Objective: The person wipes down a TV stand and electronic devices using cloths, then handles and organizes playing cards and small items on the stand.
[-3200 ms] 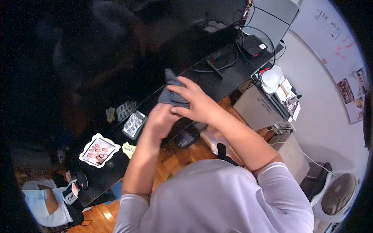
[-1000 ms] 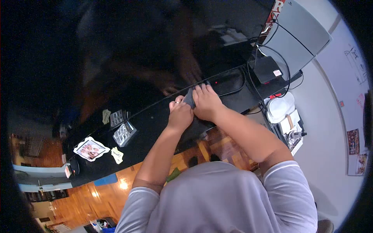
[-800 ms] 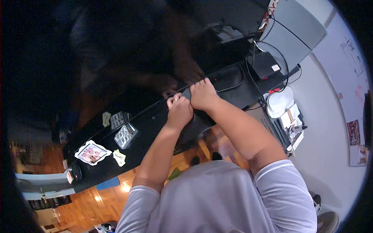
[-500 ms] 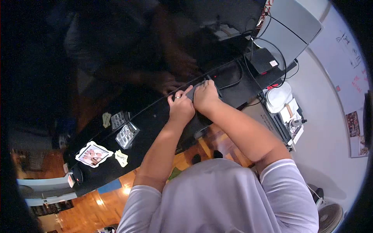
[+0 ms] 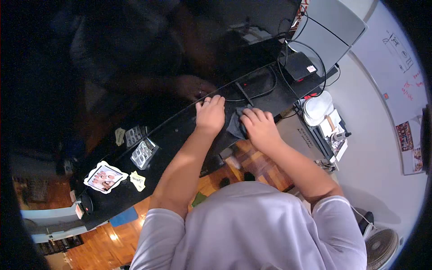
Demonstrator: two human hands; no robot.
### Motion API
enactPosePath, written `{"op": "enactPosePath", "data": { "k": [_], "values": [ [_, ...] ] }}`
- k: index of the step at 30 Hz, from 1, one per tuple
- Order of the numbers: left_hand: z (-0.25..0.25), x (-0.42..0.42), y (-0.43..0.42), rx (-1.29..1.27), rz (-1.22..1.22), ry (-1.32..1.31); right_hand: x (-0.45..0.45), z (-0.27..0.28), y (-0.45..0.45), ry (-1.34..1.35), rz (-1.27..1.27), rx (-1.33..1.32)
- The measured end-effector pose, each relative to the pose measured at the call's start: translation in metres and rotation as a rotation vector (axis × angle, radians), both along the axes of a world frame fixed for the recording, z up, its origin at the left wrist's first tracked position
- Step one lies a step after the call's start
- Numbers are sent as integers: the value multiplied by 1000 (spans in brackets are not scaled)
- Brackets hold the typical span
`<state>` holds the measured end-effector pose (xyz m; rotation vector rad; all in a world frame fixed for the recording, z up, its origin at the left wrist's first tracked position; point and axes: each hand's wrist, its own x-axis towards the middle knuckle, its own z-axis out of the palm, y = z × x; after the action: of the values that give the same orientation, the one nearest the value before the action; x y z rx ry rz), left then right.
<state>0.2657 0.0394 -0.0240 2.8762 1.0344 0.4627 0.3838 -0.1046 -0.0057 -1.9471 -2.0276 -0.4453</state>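
Observation:
My right hand [image 5: 260,128] is on a dark grey cloth [image 5: 235,125], its fingers curled over the cloth near the front edge of the black TV stand [image 5: 180,139]. To its left, my left hand [image 5: 210,116] lies on the stand with fingers stretched towards the bottom edge of a large black TV screen [image 5: 135,58]; a ring shows on one finger. Nothing is visible in that hand. A dark bar-like TV foot [image 5: 244,93] stands just beyond the cloth, and a black cable curves behind it.
Clear blister packs [image 5: 144,154], a photo with a white wavy border [image 5: 104,177] and small cream tags [image 5: 137,181] lie on the left of the stand. At right are a black box [image 5: 299,66], loose cables, a cardboard box [image 5: 306,137] and a fan [image 5: 382,247].
My right hand has drawn the cloth back from the screen towards the stand's front edge. The two hands, close together before, are now apart, and the TV foot shows more fully.

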Motion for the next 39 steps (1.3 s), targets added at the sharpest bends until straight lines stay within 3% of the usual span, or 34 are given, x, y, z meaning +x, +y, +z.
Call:
{"op": "enactPosePath", "data": {
  "k": [4,7,11,13,17,19,21,23,25,28,35,37,39],
  "values": [
    [2,17,6,45,-99,38,-4,3,-22,73,-22,6],
    [11,21,8,-9,-128,77,-18,-2,-17,143,109,-198],
    [15,21,13,-47,-182,-15,-29,-8,4,-59,82,-330],
    [16,22,17,-44,-214,-43,-22,-5,14,-189,260,-332],
    [18,21,21,-99,-221,-109,-18,-4,50,135,477,-246],
    [27,21,23,-174,-161,-56,-30,-24,71,109,438,-200],
    [32,21,28,-143,-180,10,-40,-29,79,115,313,-38],
    [30,24,30,-88,-194,55,-50,-27,82,95,234,-51],
    [29,24,25,-34,-194,50,-55,-13,89,125,16,-484],
    [30,21,17,51,-178,41,-47,-15,83,186,-133,-407],
    [20,19,16,70,-211,-93,-31,-5,55,191,-150,-418],
    [18,19,17,57,-200,-97,-29,-12,45,183,-144,-313],
    [18,20,18,46,-186,-106,-27,-12,33,81,-184,-296]
  ]
}}
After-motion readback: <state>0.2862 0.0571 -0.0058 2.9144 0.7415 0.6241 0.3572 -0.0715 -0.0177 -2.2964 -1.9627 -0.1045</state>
